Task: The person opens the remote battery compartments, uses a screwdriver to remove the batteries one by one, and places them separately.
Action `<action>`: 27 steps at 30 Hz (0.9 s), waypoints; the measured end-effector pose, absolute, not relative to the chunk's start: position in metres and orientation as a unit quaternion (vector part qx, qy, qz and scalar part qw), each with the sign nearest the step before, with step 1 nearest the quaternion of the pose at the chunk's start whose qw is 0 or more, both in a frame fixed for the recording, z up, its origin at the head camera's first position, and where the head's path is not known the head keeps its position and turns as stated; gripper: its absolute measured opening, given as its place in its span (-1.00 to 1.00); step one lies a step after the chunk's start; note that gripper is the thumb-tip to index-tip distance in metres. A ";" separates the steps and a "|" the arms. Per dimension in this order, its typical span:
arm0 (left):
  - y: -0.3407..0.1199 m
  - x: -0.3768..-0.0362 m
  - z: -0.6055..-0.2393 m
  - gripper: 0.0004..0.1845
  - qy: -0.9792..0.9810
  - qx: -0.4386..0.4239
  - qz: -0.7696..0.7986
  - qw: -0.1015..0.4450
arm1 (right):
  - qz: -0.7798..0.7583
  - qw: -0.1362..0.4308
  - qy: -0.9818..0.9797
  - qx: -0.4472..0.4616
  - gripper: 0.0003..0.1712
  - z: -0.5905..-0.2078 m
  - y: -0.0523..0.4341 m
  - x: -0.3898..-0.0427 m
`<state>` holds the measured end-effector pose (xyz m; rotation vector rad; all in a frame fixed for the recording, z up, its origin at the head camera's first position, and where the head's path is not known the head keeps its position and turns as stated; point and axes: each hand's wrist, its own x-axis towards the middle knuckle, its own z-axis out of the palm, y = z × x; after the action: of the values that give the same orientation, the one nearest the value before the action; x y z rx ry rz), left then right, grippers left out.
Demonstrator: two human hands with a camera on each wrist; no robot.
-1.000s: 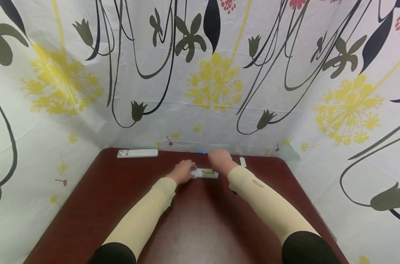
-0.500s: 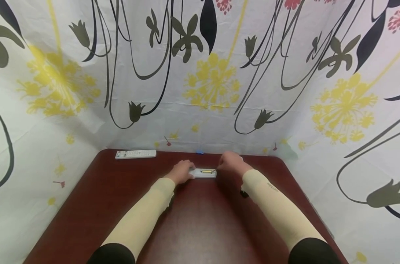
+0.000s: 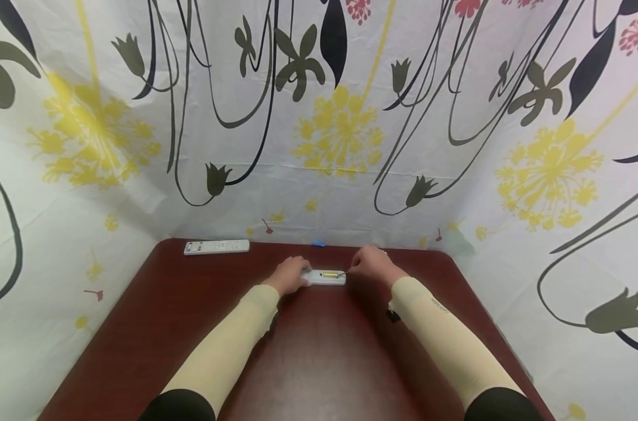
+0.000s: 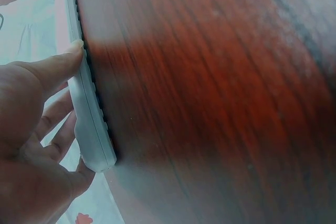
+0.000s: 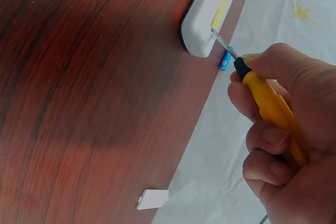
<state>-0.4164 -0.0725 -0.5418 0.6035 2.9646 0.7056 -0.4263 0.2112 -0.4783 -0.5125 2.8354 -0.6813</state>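
A white remote (image 3: 326, 277) lies face down at the far middle of the dark red table (image 3: 319, 356). Its battery bay is open, with a yellow battery (image 5: 219, 13) inside. My left hand (image 3: 289, 275) grips the remote's left end, thumb (image 4: 58, 69) on the near edge and fingers round the far side. My right hand (image 3: 373, 266) grips a yellow-handled screwdriver (image 5: 273, 108). Its metal tip (image 5: 220, 38) touches the remote's right end at the battery bay.
A second white remote (image 3: 216, 247) lies at the table's far left corner. A small blue object (image 5: 224, 60) sits at the far edge behind the remote. A loose white battery cover (image 5: 153, 199) lies to the right. Flowered cloth walls enclose the table closely.
My right hand has moved from over the remote to its right end and lowered, bringing the screwdriver tip to the battery bay. My left hand has kept its hold.
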 end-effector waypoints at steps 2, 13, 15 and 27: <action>-0.072 -0.415 -0.540 -0.67 0.953 0.195 0.229 0.017 | -0.226 0.089 0.955 -0.173 -0.62 -0.478 0.211 -0.426; -0.073 -0.416 -0.543 -0.66 0.952 0.196 0.236 0.020 | -0.229 0.094 0.950 -0.189 -0.68 -0.474 0.212 -0.427; -0.073 -0.417 -0.545 -0.66 0.952 0.194 0.236 0.020 | -0.275 0.084 0.941 -0.178 -0.68 -0.474 0.213 -0.429; -0.076 -0.415 -0.541 -0.65 0.949 0.202 0.240 0.011 | -0.392 -0.033 0.906 -0.157 -0.75 -0.474 0.209 -0.438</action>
<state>-0.4153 -0.0755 -0.5413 0.6308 2.9626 0.7481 -0.4380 0.2094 -0.4737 -0.5023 2.9067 -1.2588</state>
